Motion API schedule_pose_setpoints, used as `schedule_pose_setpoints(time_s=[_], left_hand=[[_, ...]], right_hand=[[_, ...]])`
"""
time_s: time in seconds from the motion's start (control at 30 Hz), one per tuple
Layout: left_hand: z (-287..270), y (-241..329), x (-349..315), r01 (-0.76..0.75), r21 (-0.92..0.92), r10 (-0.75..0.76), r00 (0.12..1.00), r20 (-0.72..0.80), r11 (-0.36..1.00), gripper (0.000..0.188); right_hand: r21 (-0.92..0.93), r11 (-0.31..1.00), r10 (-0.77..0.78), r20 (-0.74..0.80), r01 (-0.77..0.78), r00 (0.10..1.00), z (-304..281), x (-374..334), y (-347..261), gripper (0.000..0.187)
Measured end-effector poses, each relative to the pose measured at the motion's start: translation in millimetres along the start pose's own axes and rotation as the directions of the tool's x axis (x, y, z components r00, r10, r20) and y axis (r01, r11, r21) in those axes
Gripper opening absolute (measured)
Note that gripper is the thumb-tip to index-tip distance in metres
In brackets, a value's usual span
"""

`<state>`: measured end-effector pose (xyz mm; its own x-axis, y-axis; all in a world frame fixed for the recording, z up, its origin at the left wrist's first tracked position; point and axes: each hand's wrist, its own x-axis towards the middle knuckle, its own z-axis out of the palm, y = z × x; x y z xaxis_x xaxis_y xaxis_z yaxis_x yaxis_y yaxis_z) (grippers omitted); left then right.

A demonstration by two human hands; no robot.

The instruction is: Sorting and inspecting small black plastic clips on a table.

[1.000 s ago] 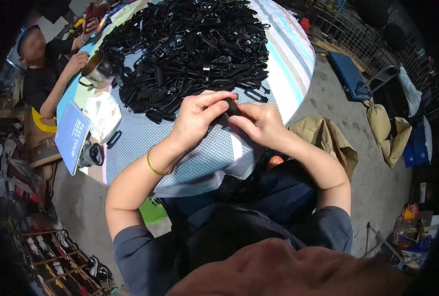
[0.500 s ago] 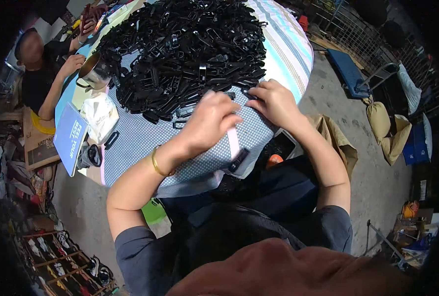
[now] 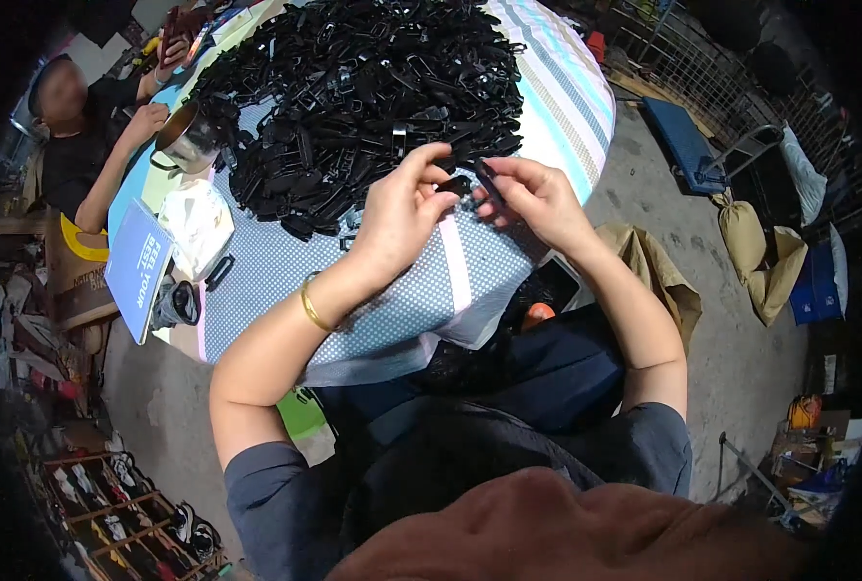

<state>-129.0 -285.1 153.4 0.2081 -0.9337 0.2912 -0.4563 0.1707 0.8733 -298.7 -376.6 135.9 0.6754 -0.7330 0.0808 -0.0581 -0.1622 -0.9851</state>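
Over the near edge of the heap, my two hands face each other a short gap apart. Thumb and fingers of my left hand (image 3: 397, 218) are closed on a small black plastic clip part (image 3: 456, 186). In my right hand (image 3: 544, 201) is a longer, slim black plastic clip part (image 3: 487, 180), tilted and pinched between thumb and forefinger. The ends of the two parts are close together; whether they touch cannot be made out. Just beyond lies a large heap of similar black plastic parts (image 3: 354, 107) on the patterned tablecloth (image 3: 286, 281).
Left of the heap stand a metal mug (image 3: 191, 145), a white plastic bag (image 3: 197, 228) and a blue notebook (image 3: 138, 271). One black part (image 3: 220, 273) lies near them. Another person (image 3: 87, 145) sits at the far left. A blue platform trolley (image 3: 678, 145) stands on the floor to the right.
My left hand has moved up toward my right and now holds a black part. My right hand has lifted a part from the heap's edge. The dark piece at the table's front edge is gone from there.
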Motion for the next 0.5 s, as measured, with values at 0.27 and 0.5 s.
schedule_pose_setpoints(time_s=[0.27,0.5], left_hand=[[-10,-11,-5,0.232,-0.393,-0.183,0.970,0.158,0.890,0.031],[-4,-11,-11,0.239,-0.509,-0.194,0.971,0.139,0.827,0.031]], right_hand=[[0.092,0.990,-0.108,0.006,0.107,0.994,26,-6,2,0.025],[-0.566,0.552,-0.733,0.022,0.612,0.680,29,-1,8,0.022]])
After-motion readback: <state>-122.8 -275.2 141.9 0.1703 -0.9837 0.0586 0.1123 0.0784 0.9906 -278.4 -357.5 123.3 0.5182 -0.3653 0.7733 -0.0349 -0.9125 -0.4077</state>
